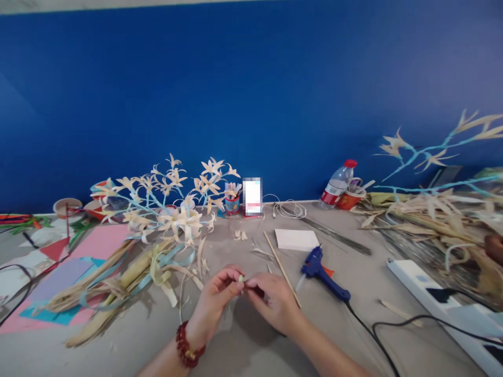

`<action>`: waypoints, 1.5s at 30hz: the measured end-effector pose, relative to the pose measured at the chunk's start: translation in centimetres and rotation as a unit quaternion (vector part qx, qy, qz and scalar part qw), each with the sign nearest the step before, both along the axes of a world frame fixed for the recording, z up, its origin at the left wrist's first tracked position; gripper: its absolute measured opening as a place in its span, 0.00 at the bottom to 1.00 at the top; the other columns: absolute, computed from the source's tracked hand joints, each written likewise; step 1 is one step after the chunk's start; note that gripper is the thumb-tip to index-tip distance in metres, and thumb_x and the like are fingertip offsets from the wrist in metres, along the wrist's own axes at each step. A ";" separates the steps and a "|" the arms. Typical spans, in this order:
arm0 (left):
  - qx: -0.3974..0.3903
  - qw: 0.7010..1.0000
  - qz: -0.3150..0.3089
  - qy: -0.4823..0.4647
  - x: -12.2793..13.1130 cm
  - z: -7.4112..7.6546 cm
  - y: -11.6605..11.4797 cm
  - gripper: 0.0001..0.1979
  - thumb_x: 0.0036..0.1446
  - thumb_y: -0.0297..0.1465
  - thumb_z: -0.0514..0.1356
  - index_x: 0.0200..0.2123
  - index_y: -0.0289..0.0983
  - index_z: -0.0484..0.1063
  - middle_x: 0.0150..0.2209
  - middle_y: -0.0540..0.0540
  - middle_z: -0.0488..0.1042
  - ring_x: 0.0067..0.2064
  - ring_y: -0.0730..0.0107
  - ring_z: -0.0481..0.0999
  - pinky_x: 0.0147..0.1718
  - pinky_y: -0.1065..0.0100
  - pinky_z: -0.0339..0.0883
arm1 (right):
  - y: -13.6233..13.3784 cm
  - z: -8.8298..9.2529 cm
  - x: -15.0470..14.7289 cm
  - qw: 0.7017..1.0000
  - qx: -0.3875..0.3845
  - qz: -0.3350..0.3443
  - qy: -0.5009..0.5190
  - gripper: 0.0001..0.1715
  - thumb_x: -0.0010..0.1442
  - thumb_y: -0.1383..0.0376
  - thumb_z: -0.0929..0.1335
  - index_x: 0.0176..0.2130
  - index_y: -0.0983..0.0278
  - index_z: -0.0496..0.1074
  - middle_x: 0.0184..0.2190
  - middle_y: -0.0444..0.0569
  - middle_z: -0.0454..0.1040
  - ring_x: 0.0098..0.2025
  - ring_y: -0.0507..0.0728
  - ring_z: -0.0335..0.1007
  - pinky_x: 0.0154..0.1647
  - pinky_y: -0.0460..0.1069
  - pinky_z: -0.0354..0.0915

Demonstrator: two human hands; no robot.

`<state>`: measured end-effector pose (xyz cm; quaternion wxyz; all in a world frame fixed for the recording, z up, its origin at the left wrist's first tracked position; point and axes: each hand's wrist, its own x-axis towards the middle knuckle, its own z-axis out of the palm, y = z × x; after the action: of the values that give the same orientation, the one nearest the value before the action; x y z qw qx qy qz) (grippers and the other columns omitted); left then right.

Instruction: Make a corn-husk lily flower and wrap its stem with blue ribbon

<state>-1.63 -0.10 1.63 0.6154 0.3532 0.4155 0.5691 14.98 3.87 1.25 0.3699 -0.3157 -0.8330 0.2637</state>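
Note:
My left hand (214,298), with a dark red bead bracelet (187,348) at the wrist, is closed in a pinch. A small pale green piece (241,278) shows between its thumb and fingers; its kind is too small to tell. Fingertips of my right hand (273,301) are pinched together right beside it, and what they hold is hidden. Just beyond the right hand lies a thin wooden stick (281,267). A blue glue gun (324,272) rests farther right, near a white block (296,239).
Flowers of pale husk on blue stems (168,196) stand back left. Dried husk strips (129,277) lie on coloured paper at left. A white power strip (424,293), a cable and a husk pile (444,225) occupy the right. A tilted bottle (338,186) leans by a red cup (349,199).

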 end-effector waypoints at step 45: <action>0.012 0.993 -0.074 0.096 -0.1 -0.2 -0.7 0.13 0.56 0.40 0.61 0.35 0.38 0.64 0.20 0.55 0.68 0.16 0.83 0.55 0.15 0.78 0.45 | -0.1 0.6 0.3 0.996 -0.035 0.040 0.075 0.06 0.62 0.67 0.64 0.36 0.62 0.72 0.27 0.47 0.75 0.27 0.52 0.68 0.30 0.47 0.63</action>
<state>-1.74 -0.82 1.44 0.6085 0.4439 0.4385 0.4904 15.24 3.74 1.86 0.4089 -0.2743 -0.8051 0.3306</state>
